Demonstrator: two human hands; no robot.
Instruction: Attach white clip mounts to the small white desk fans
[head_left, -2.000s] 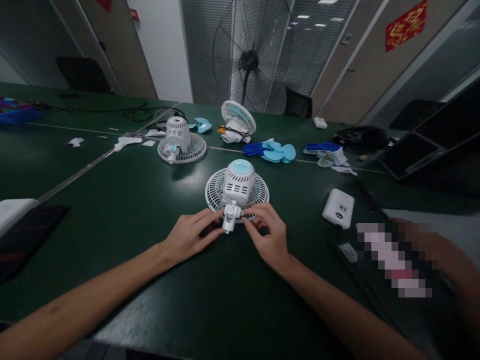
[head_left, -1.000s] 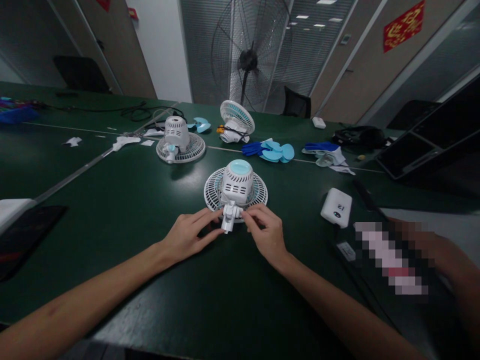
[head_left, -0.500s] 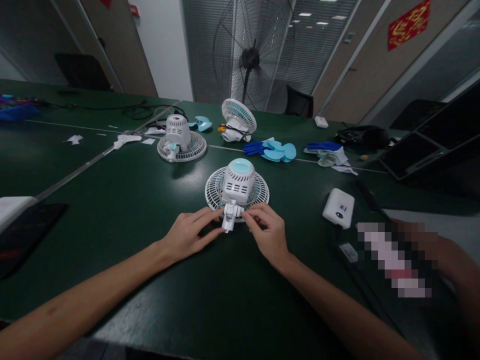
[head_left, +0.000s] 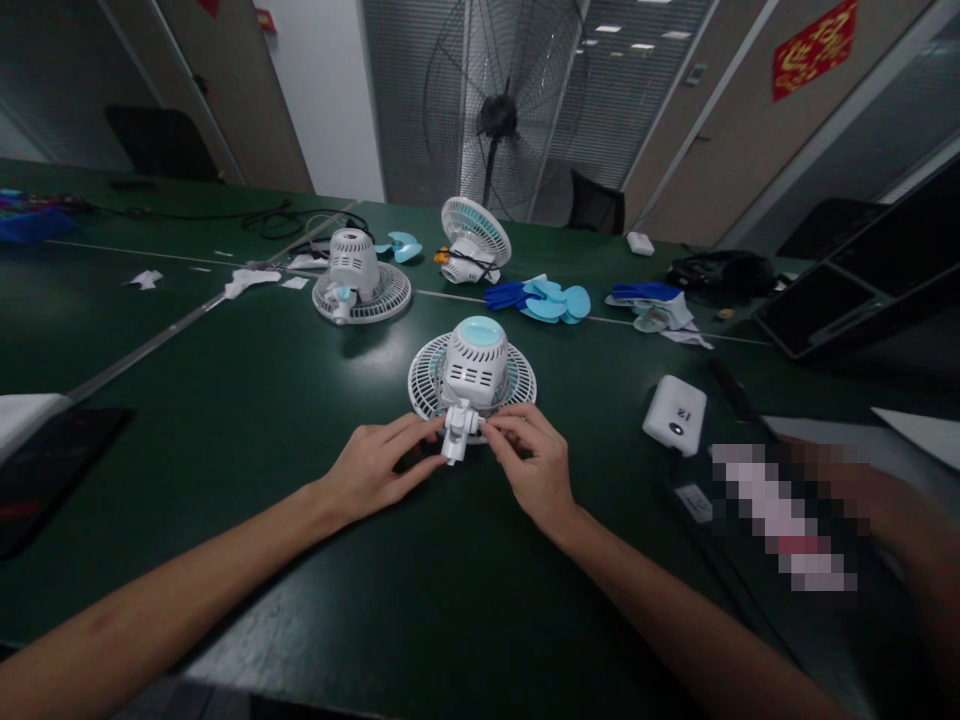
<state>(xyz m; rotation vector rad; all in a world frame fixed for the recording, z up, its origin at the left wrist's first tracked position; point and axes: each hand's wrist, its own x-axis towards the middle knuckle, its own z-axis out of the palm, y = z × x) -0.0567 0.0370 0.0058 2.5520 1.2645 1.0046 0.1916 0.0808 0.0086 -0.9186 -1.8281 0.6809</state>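
A white fan head (head_left: 474,365) with a pale blue cap lies grille-down on the green table, motor housing up. Its white bracket (head_left: 456,432) points toward me. My left hand (head_left: 390,462) pinches the bracket's left side between thumb and fingers. From the other side, my right hand (head_left: 531,462) has its fingertips closed on the small knob (head_left: 477,425) at the bracket's right. Behind, to the left, another fan head (head_left: 354,265) rests grille-down, and a third one (head_left: 474,235) leans tilted farther back.
Blue fan blades (head_left: 556,300) and blue-white gloves (head_left: 656,300) lie beyond the fan. A white box-shaped device (head_left: 675,415) sits at right, near another person's hand (head_left: 862,490) and a blurred-out object. A dark tablet (head_left: 56,465) lies at left.
Both my hands keep their hold on the bracket and knob. At the right edge the other person's hand has shifted slightly, and a white sheet-like edge now shows behind it.
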